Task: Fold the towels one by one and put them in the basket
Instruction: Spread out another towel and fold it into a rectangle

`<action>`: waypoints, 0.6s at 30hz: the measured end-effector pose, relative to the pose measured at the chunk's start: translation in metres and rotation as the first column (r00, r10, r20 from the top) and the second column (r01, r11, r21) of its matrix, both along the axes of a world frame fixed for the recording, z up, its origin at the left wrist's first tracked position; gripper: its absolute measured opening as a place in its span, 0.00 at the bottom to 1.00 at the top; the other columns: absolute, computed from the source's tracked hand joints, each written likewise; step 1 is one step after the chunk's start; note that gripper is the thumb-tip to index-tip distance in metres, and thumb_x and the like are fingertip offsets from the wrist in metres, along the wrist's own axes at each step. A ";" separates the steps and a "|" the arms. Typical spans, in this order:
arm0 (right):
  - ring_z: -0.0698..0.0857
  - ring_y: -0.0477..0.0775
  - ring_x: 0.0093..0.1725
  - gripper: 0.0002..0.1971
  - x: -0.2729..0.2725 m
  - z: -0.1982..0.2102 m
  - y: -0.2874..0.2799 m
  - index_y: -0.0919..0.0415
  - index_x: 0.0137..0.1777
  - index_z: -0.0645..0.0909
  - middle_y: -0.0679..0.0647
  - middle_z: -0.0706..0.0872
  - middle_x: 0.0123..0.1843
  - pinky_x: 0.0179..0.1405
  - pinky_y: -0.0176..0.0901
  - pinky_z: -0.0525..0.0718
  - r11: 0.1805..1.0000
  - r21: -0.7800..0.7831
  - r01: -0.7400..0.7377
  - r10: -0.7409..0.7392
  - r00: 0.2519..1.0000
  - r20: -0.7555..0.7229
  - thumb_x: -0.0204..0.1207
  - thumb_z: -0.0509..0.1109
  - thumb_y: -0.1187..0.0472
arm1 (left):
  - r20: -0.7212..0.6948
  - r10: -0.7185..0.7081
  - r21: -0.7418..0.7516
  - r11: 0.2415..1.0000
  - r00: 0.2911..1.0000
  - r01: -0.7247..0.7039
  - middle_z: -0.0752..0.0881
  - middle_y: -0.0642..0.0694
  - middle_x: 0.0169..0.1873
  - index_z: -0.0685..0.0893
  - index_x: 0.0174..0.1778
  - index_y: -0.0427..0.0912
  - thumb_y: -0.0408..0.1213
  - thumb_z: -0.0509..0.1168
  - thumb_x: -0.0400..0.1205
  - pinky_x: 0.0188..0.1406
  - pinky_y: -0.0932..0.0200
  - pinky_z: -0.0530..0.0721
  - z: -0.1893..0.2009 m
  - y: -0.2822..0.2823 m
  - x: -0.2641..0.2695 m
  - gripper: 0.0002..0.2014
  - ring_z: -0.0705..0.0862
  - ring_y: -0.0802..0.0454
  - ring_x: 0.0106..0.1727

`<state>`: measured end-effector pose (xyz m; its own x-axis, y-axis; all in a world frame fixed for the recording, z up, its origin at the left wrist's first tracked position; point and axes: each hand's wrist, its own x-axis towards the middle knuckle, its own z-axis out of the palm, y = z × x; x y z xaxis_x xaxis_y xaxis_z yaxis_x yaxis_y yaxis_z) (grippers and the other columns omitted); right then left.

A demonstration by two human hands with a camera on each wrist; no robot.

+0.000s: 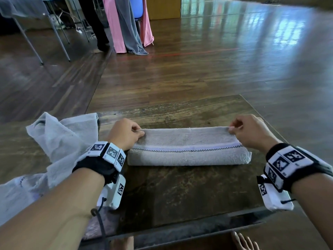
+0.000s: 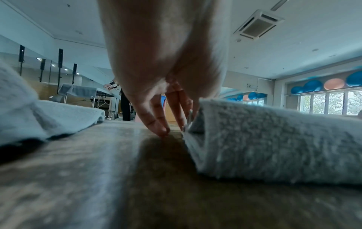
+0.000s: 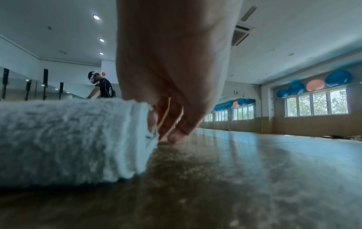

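A grey towel with a thin checkered stripe lies folded into a long band across the middle of the dark wooden table. My left hand pinches its far left corner, and my right hand pinches its far right corner. In the left wrist view the left hand has its fingers pointing down at the towel edge. In the right wrist view the right hand grips the end of the towel, fingertips on the table. No basket shows in any view.
A loose white towel lies crumpled over the table's left edge. Pink and grey cloths hang on a chair beyond, beside a standing person's legs. Wooden floor spreads ahead and right. My bare feet show under the near edge.
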<state>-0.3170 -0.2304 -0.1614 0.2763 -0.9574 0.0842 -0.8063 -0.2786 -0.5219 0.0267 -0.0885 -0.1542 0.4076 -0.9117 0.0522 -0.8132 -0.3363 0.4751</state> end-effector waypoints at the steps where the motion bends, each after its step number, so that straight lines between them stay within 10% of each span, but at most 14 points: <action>1: 0.85 0.47 0.37 0.10 -0.001 0.004 0.000 0.50 0.37 0.85 0.51 0.88 0.44 0.19 0.23 0.73 1.000 -0.004 0.002 -0.002 1.000 0.026 0.79 0.77 0.59 | 0.011 -0.003 -0.018 1.000 1.000 0.003 0.90 0.49 0.35 0.93 0.39 0.44 0.42 0.73 0.81 0.29 0.64 0.74 0.004 0.000 -0.001 0.08 0.83 0.58 0.36; 6: 0.80 0.35 0.36 0.02 0.000 0.034 0.006 0.55 0.48 0.91 0.44 0.84 0.36 0.31 0.14 0.70 0.967 -0.251 0.037 0.011 0.982 0.186 0.79 0.77 0.61 | 0.114 -0.023 -0.343 0.937 0.993 0.061 0.91 0.46 0.43 0.93 0.45 0.41 0.36 0.74 0.79 0.46 0.53 0.83 0.042 0.005 -0.013 0.04 0.86 0.50 0.42; 12: 0.93 0.47 0.40 0.07 -0.014 0.069 0.018 0.45 0.52 0.88 0.44 0.91 0.50 0.33 0.38 0.91 0.881 -0.468 0.064 0.264 0.756 0.599 0.78 0.77 0.58 | 0.132 -0.029 -0.702 0.703 0.991 0.114 0.90 0.45 0.48 0.93 0.50 0.36 0.31 0.77 0.75 0.51 0.57 0.85 0.074 0.022 -0.011 0.09 0.86 0.51 0.46; 18: 0.88 0.37 0.36 0.10 -0.038 0.014 0.027 0.46 0.41 0.89 0.42 0.91 0.37 0.33 0.31 0.81 0.977 -0.107 -0.184 0.202 0.962 0.186 0.74 0.78 0.65 | 0.056 -0.139 -0.235 0.960 0.989 0.149 0.88 0.43 0.49 0.92 0.45 0.42 0.25 0.76 0.71 0.58 0.51 0.81 0.024 0.038 -0.002 0.10 0.85 0.44 0.52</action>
<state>-0.3547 -0.2030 -0.1474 0.4248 -0.8739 0.2363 -0.6176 -0.4707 -0.6301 0.0246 -0.0501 -0.1301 0.2662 -0.9198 0.2883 -0.8641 -0.0952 0.4943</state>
